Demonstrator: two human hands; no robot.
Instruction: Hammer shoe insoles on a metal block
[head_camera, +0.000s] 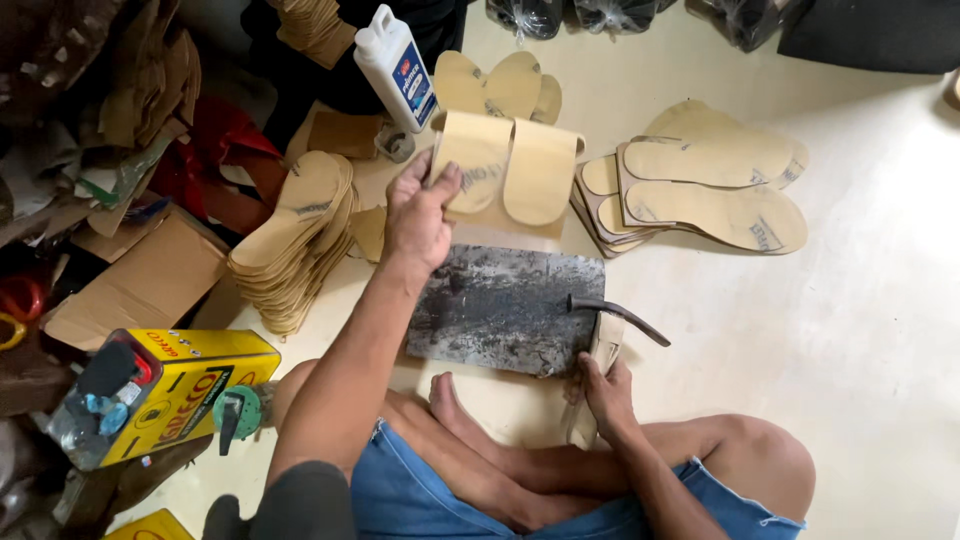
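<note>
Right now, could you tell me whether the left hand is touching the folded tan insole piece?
Touching. The head view shows the left hand with thumb and fingers pinching the near edge of the folded tan insole piece.

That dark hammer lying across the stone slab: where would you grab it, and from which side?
By its pale handle, from the near right, where the right hand already rests. The curved dark head overhangs the slab edge, thin and awkward; the handle points towards the person.

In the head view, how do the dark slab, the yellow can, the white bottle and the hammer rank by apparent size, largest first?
1. Dark slab
2. Yellow can, though it lies nearer the camera, so this place is unsure
3. White bottle
4. Hammer, held by the right hand
</note>
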